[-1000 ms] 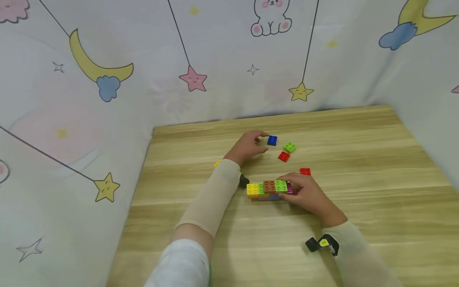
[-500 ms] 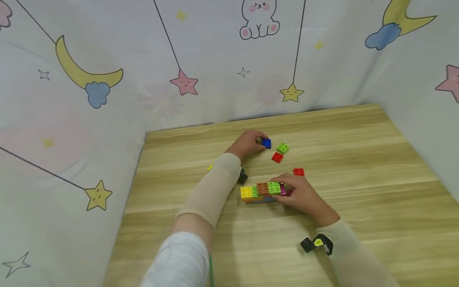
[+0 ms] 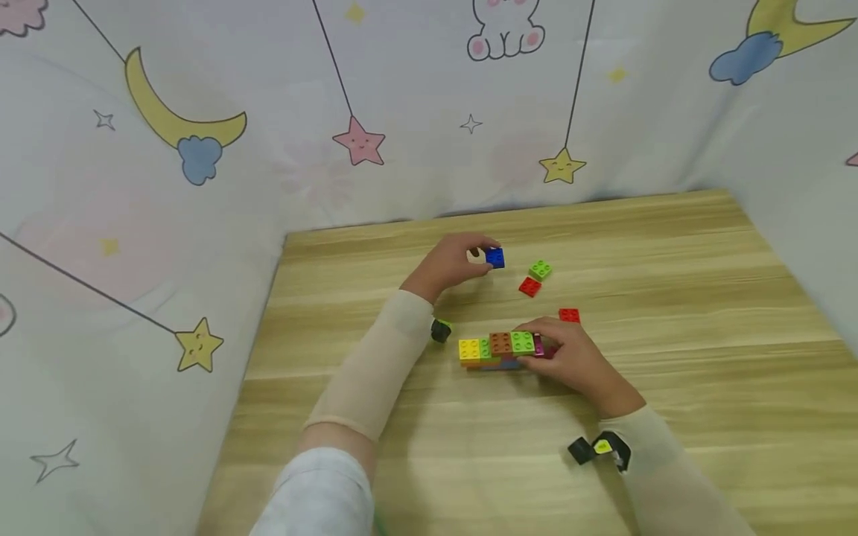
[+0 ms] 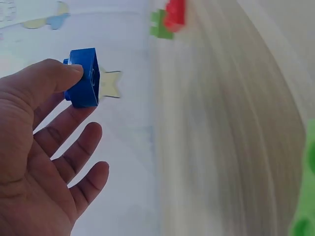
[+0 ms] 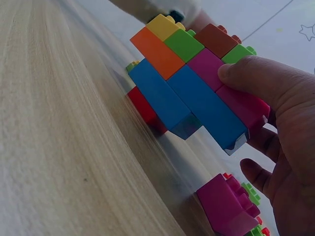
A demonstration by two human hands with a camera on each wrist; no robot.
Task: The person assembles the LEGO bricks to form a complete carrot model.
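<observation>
My left hand (image 3: 452, 264) pinches a small blue brick (image 3: 494, 257) between thumb and fingers toward the back of the table. In the left wrist view the blue brick (image 4: 84, 78) shows its hollow underside to the right, and the other fingers are loosely bent. My right hand (image 3: 576, 365) grips the right end of a stacked brick build (image 3: 501, 344). The right wrist view shows the build (image 5: 197, 93) in rows: yellow, green and brown on top, orange and magenta in the middle, blue and red below. My thumb presses a magenta brick there.
On the wooden table (image 3: 670, 298) lie a lime green brick (image 3: 540, 269) and a red brick (image 3: 529, 286) side by side, with another red brick (image 3: 569, 316) nearer. A magenta brick (image 5: 224, 206) stands below my right hand. A patterned cloth (image 3: 429, 179) hangs behind.
My left thumb and fingers have closed on the blue brick and moved it slightly left, away from the green one. My right hand keeps its grip on the build.
</observation>
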